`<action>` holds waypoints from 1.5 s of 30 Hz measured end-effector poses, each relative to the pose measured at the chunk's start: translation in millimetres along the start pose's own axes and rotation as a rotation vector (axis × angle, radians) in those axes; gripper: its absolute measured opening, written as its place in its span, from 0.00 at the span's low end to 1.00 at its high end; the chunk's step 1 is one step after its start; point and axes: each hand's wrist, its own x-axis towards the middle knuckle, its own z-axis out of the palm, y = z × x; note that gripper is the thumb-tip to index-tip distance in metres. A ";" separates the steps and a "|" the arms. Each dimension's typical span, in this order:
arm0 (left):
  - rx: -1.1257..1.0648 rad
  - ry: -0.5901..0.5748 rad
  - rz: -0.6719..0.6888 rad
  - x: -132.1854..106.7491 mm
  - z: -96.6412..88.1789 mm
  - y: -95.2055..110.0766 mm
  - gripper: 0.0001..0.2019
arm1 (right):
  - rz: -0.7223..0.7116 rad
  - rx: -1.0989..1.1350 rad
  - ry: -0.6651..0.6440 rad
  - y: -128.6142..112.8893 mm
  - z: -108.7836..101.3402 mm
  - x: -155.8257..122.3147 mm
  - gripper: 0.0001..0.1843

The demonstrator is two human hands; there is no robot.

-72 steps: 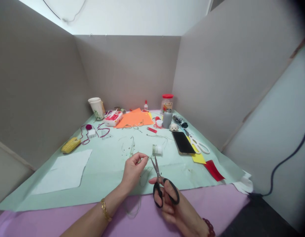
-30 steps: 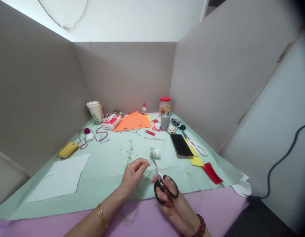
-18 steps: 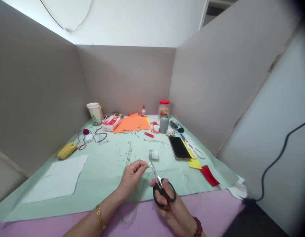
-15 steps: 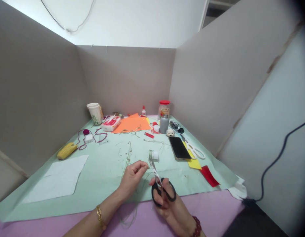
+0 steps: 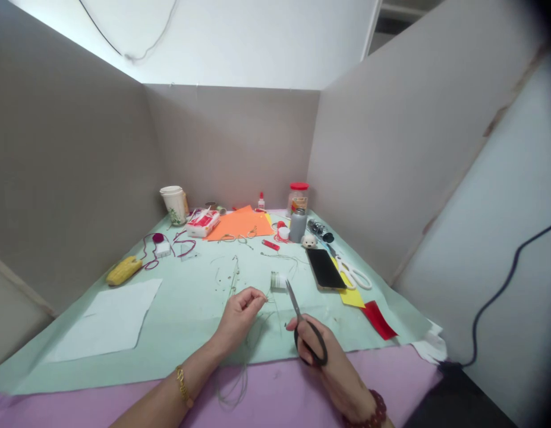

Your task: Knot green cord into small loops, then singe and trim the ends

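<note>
My left hand point(image 5: 243, 314) pinches a thin green cord just in front of the spool, with a short end showing past the fingertips. Loose loops of the same green cord point(image 5: 233, 389) hang down below that hand over the table's front edge. In my right hand point(image 5: 317, 345) is a pair of black-handled scissors point(image 5: 295, 302), the blades together and pointing up and away. The blades are apart from the cord, to its right. Beyond both hands a small spool of green thread point(image 5: 278, 280) lies on its side on the green sheet.
Right of centre lie a black phone point(image 5: 325, 268), white-handled scissors point(image 5: 353, 273) and a red strip point(image 5: 378, 320). White paper point(image 5: 108, 321) and a yellow corn-shaped object point(image 5: 124, 271) are at left. Behind stand a grey bottle point(image 5: 298, 226), orange paper point(image 5: 239, 224) and a tissue pack point(image 5: 202, 223).
My right hand has moved the scissors right, away from the cord, and the spread blades have closed. My left hand stays nearly in place, still pinching the cord.
</note>
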 end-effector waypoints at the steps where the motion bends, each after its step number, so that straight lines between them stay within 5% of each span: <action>1: -0.008 0.018 -0.002 1.0 -1.0 0.3 0.10 | 0.005 -0.109 -0.011 -3.6 -5.5 0.6 0.23; 4: -0.032 0.128 -0.003 4.5 -6.7 0.9 0.10 | -0.050 -0.356 0.029 -17.7 -29.8 2.5 0.21; 9: -0.109 0.287 -0.053 8.4 -15.6 0.5 0.11 | -0.059 -0.733 0.208 -51.1 -87.5 17.0 0.31; 12: -0.165 0.302 -0.071 8.0 -16.6 2.3 0.11 | 0.040 -1.238 0.557 -62.9 -117.4 42.1 0.36; 14: -0.199 0.312 -0.081 7.5 -18.8 6.2 0.12 | 0.127 -1.448 0.652 -64.0 -132.1 60.9 0.32; 27: -0.452 0.361 -0.109 -17.2 -73.0 37.3 0.11 | 0.177 -1.660 0.419 -65.7 -175.1 101.9 0.15; 30: -0.486 0.353 -0.125 -24.3 -75.4 41.6 0.11 | 0.198 -1.683 0.473 -74.8 -164.1 99.3 0.17; 33: -0.512 0.340 -0.123 -28.8 -76.3 46.1 0.10 | 0.115 -1.716 0.580 -76.5 -124.4 96.0 0.23; 36: -0.525 0.315 -0.147 -34.4 -75.6 48.4 0.11 | -0.357 -1.625 0.287 -62.3 -64.2 99.1 0.23; 39: -0.514 0.304 -0.174 -41.2 -76.0 46.5 0.12 | -0.475 -1.590 0.060 -39.4 -15.2 109.8 0.31; 42: -0.487 0.311 -0.217 -46.2 -79.4 40.8 0.14 | -0.391 -1.601 -0.006 -25.3 1.2 121.3 0.29; 45: -0.498 0.315 -0.288 -48.4 -82.4 35.9 0.16 | -0.379 -1.603 0.041 -30.7 -6.9 135.5 0.24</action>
